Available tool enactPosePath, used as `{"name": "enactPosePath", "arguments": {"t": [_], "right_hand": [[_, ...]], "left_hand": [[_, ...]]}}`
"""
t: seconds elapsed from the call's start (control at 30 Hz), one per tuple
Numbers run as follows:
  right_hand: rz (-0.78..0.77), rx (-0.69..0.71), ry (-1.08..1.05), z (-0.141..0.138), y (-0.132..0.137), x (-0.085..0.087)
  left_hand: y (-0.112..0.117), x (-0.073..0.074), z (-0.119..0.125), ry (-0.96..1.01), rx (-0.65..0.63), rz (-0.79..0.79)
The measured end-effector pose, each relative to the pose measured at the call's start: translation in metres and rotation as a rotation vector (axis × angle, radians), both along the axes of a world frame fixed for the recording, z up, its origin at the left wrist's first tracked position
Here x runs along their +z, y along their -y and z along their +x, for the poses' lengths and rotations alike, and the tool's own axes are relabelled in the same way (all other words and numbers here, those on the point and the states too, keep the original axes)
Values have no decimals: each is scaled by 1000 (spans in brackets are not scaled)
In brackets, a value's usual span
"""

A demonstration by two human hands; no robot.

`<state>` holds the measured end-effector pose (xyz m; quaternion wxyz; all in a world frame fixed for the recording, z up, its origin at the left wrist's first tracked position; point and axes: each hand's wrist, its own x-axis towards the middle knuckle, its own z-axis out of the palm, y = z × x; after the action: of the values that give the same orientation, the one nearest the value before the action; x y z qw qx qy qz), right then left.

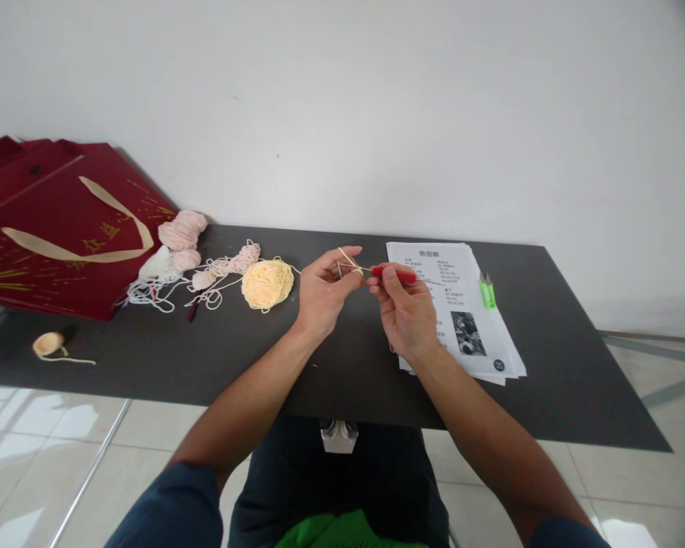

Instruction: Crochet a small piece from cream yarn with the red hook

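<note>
Above the middle of the dark table, my left hand (326, 293) is closed on a strand of pale yellow yarn (349, 259), which runs over the raised index finger and between thumb and fingers. My right hand (405, 308) grips a crochet hook by its red handle (393, 273). The hook's thin metal shaft points left and meets the yarn at my left fingertips. A small orange-red spot shows by the left thumb, too small to name. Left of that hand lies a ball of pale yellow yarn (267, 285).
Printed sheets (434, 304) lie under and beyond my right hand, with green thread snips (487, 291) on them. Pink yarn (183, 230), white yarn (155, 266) and a dark red paper bag (62, 228) stand left. A small crocheted cup (49, 344) lies near the front edge.
</note>
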<state>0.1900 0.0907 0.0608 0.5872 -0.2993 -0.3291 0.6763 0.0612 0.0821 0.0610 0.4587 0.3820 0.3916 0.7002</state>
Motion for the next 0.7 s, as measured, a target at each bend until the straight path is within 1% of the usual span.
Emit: {"name": "enactPosePath", "arguments": {"t": [0.13, 0.27, 0.53, 0.7], "right_hand": [[56, -27, 12, 3, -3, 1], [97, -90, 56, 6, -4, 4], [187, -131, 87, 10, -5, 6], [254, -183, 156, 12, -3, 3]], "left_hand": [[0, 3, 0, -44, 61, 1], [1, 5, 1, -76, 104, -10], [1, 1, 0, -93, 120, 5], [2, 3, 0, -126, 152, -10]]}}
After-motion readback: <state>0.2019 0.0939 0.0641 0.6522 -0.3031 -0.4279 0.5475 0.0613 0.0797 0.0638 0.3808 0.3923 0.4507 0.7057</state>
